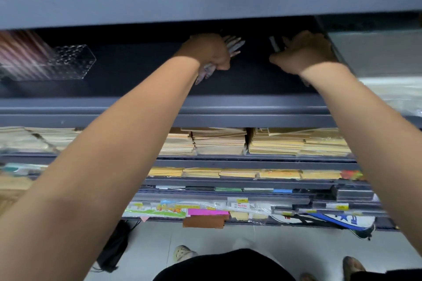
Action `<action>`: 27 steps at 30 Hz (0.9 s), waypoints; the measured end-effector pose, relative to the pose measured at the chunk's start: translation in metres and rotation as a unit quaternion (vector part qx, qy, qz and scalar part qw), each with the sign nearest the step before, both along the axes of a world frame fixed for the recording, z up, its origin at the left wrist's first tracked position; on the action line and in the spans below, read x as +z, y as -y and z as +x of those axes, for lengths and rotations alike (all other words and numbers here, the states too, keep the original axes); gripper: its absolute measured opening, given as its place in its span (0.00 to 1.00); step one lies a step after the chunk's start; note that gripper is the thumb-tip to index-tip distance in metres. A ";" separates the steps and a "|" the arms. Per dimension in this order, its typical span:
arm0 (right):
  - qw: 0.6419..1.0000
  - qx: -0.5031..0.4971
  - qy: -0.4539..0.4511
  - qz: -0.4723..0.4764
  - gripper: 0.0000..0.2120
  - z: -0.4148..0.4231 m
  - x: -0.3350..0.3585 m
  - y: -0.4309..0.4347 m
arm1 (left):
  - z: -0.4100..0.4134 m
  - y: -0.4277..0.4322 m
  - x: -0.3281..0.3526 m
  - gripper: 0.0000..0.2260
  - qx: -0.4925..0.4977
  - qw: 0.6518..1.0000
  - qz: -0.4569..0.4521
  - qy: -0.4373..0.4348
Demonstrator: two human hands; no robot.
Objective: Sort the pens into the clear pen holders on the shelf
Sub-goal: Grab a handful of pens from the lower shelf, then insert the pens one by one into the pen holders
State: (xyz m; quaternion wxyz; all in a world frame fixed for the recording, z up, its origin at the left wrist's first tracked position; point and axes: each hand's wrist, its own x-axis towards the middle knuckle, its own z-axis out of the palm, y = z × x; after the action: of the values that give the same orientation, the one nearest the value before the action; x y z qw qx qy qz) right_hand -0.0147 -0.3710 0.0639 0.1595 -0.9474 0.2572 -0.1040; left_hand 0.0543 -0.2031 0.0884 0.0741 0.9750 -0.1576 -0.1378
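Two bare forearms reach up from the bottom edge to the dark shelf (pixel 137 80). The left hand (pixel 211 52) is clamped round a bundle of pens (pixel 234 44); their tips fan out past the knuckles and the other ends poke out below the wrist. The right hand (pixel 304 52), just beside a clear box (pixel 376 52), curls its fingers on a grey stick (pixel 274 44), too blurred to tell whether it is a pen. Well to the left on the same shelf stands a clear pen holder (pixel 75 61), with pinkish pens (pixel 20 52) in its left part.
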 end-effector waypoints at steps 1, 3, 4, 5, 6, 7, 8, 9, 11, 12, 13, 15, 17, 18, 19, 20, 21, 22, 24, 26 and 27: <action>0.999 0.005 0.002 0.038 0.22 -0.006 0.003 -0.002 | -0.003 -0.001 0.000 0.15 0.004 1.000 -0.003 0.011; 0.989 0.009 0.011 0.147 0.16 -0.018 0.007 -0.008 | -0.007 -0.001 0.002 0.13 0.000 1.000 0.001 0.024; 0.979 0.014 0.021 0.203 0.14 -0.022 0.007 -0.010 | -0.010 -0.001 0.004 0.11 0.000 1.000 -0.008 0.022; 0.967 0.021 0.033 0.252 0.13 -0.024 0.004 -0.010 | -0.012 -0.002 0.004 0.10 0.005 1.000 -0.018 0.012; 0.954 0.030 0.046 0.295 0.13 -0.026 0.000 -0.010 | -0.013 -0.003 0.003 0.09 0.018 0.999 -0.037 -0.001; 0.942 0.039 0.052 0.329 0.13 -0.029 -0.004 -0.010 | -0.013 -0.006 0.001 0.09 0.039 0.997 -0.069 -0.011; 0.932 0.050 0.049 0.355 0.15 -0.032 -0.008 -0.010 | -0.014 -0.009 -0.002 0.09 0.065 0.991 -0.112 -0.013; 0.924 0.063 0.040 0.375 0.16 -0.035 -0.012 -0.009 | -0.015 -0.013 -0.004 0.08 0.093 0.983 -0.159 -0.007; 0.909 0.085 0.020 0.407 0.17 -0.040 -0.019 -0.010 | -0.018 -0.021 -0.009 0.05 0.144 0.957 -0.253 -0.008; 0.902 0.092 0.016 0.421 0.16 -0.042 -0.020 -0.012 | -0.021 -0.025 -0.010 0.04 0.168 0.939 -0.298 -0.019; 0.895 0.097 0.017 0.435 0.16 -0.045 -0.020 -0.015 | -0.024 -0.029 -0.011 0.03 0.189 0.922 -0.337 -0.028; 0.876 0.117 0.028 0.467 0.15 -0.049 -0.018 -0.023 | -0.033 -0.041 -0.012 0.04 0.223 0.888 -0.400 -0.040; 0.848 0.153 0.036 0.506 0.12 -0.055 -0.014 -0.034 | -0.048 -0.057 -0.012 0.02 0.249 0.834 -0.489 -0.059; 0.834 0.174 0.034 0.523 0.10 -0.059 -0.013 -0.040 | -0.057 -0.067 -0.013 0.03 0.261 0.801 -0.535 -0.070; 0.822 0.196 0.028 0.533 0.09 -0.062 -0.013 -0.047 | -0.068 -0.077 -0.013 0.05 0.268 0.770 -0.573 -0.079; 0.814 0.217 0.022 0.538 0.08 -0.065 -0.014 -0.055 | -0.080 -0.087 -0.014 0.05 0.269 0.745 -0.604 -0.087; 0.808 0.235 0.023 0.540 0.07 -0.067 -0.016 -0.064 | -0.092 -0.098 -0.016 0.04 0.263 0.725 -0.629 -0.095; 0.804 0.250 0.030 0.539 0.06 -0.069 -0.018 -0.075 | -0.103 -0.111 -0.019 0.03 0.256 0.705 -0.653 -0.104; 0.792 0.277 0.051 0.542 0.05 -0.072 -0.023 -0.099 | -0.125 -0.138 -0.029 0.05 0.257 0.659 -0.698 -0.115; 0.762 0.315 0.053 0.564 0.07 -0.074 -0.030 -0.126 | -0.146 -0.168 -0.045 0.17 0.272 0.611 -0.735 -0.114; 0.743 0.338 0.041 0.576 0.07 -0.073 -0.033 -0.140 | -0.155 -0.183 -0.054 0.22 0.278 0.589 -0.751 -0.108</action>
State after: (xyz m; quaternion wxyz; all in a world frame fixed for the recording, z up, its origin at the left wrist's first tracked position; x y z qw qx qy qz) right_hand -0.0878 -0.2313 0.0304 0.7101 -0.6948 -0.0755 0.0855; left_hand -0.1005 -0.0203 0.0349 0.8310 0.5480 0.0827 -0.0477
